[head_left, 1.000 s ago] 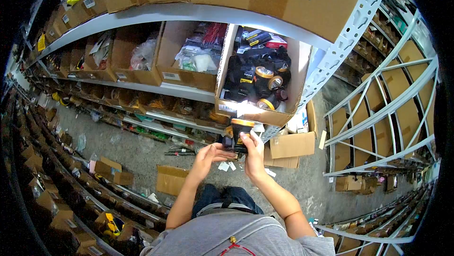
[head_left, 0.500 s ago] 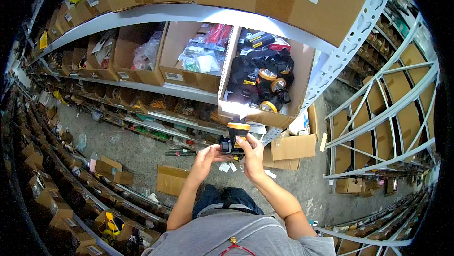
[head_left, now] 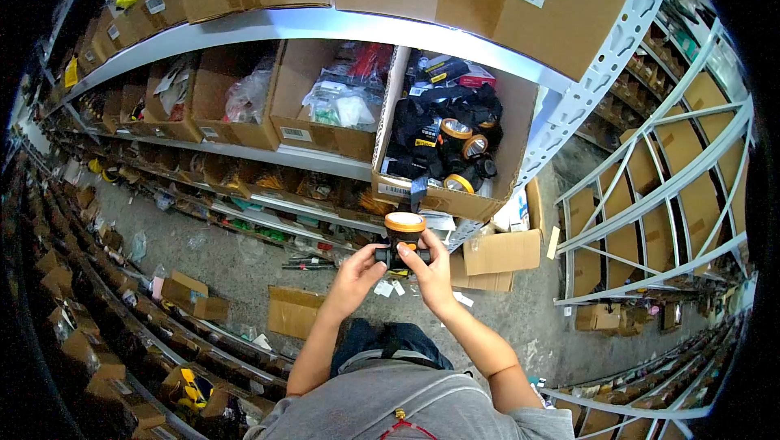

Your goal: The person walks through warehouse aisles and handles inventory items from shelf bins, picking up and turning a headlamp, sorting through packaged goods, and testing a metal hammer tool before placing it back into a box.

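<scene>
Headlamp [head_left: 405,234] gripped by left hand [head_left: 356,279], 8 o'clock, and right hand [head_left: 432,274], 4 o'clock; glare gone from box [head_left: 457,203], 1 o'clock: lamp probably dimmed or off.

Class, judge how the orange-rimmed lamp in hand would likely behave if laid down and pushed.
The lamp would probably stay stiff: its black body looks rigid. Its round front might let it roll, though the black piece jutting sideways at its base could stop that.
</scene>
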A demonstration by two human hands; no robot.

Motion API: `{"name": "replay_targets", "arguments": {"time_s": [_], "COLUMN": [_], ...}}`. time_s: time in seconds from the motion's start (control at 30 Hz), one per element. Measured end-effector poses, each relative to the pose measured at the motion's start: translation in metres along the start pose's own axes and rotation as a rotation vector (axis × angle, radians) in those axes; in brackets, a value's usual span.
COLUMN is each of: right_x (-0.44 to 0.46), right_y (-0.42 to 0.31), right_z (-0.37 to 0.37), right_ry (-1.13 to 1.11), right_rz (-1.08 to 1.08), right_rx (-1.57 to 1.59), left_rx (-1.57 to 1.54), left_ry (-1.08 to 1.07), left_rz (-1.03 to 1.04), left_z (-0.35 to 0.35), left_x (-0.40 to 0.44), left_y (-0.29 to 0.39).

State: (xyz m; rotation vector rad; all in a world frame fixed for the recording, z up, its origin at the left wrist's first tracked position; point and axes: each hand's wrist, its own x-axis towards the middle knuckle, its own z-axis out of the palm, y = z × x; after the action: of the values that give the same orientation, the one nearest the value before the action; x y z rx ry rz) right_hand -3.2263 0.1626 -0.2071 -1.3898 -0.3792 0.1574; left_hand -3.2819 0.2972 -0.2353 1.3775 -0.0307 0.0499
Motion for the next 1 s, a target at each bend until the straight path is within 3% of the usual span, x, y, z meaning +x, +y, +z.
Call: {"name": "replay_targets", "arguments": {"time_s": [0.8,1.0], "right_x": [0.0,0.002], "right_y": [0.002,0.005], "right_z": [0.002,-0.001], "right_ry": [0.026,0.015], "right_rz": [0.111,0.113], "right_rx": [0.148,0.054], "left_rx": [-0.012,0.009], "left_ry": [0.047,0.061], "left_rz": [-0.03,0.002], "left_z": [0.006,0.01], "left_x": [0.0,0.001], "left_y": [0.007,0.015]}}
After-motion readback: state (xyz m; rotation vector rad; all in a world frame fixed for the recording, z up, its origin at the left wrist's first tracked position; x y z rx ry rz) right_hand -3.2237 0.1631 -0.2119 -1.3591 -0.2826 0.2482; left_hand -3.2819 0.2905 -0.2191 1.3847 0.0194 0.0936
